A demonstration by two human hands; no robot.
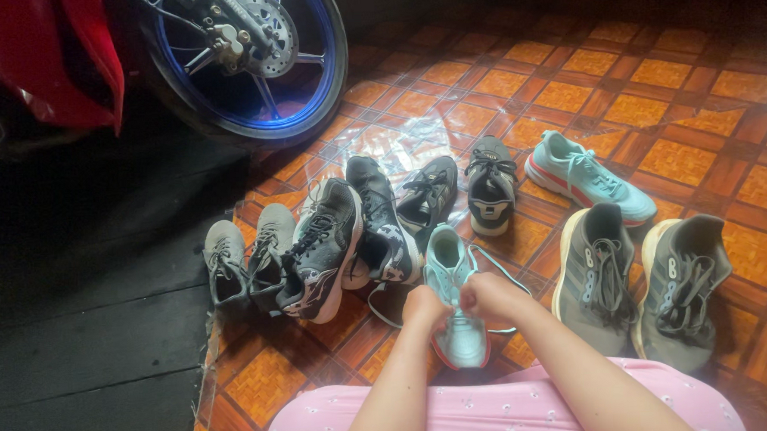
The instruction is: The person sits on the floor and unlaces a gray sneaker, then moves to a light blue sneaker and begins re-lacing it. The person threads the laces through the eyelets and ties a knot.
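Gripping laces (452, 279), hands (424, 306) over mint shoe (457, 324)

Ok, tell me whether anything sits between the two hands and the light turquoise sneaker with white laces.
Nothing visible does. The left hand and right hand are already on the light turquoise sneaker, at its white laces. The black-and-white sneakers lie to its left, not in between.

Just one head cam, looking steeply down and slightly forward from above the lap, close over both hands (456, 303) and the shoes (456, 298) on the tiled floor (674, 160), wheel (247, 58) up top-left.
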